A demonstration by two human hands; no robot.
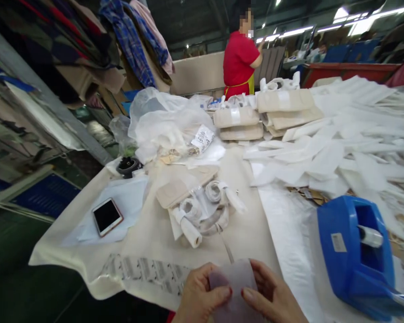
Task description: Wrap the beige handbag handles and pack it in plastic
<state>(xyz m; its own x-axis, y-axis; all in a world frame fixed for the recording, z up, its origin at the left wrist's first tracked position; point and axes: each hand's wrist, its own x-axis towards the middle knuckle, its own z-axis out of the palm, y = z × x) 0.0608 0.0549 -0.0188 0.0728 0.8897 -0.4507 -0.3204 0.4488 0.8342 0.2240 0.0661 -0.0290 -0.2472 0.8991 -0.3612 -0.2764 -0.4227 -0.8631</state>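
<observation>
Between my two hands at the bottom of the head view is a thin, whitish translucent sheet [235, 279]. My left hand [202, 294] pinches its left side with the thumb in front. On its right side, my right hand [269, 289] grips it the same way, fingers curled behind. Beyond the hands lies a flat beige fabric piece [178, 188] with rolled, white-wrapped straps [191, 211] on top. A strip of printed clear film [144, 271] runs along the table edge left of my hands.
A blue tape dispenser [353, 251] stands at right. White strips [350, 143] pile up behind it. Stacked beige bundles [239, 116] and clear plastic bags [164, 121] sit farther back. A phone [107, 217] rests at left. A person in red [239, 58] stands beyond the table.
</observation>
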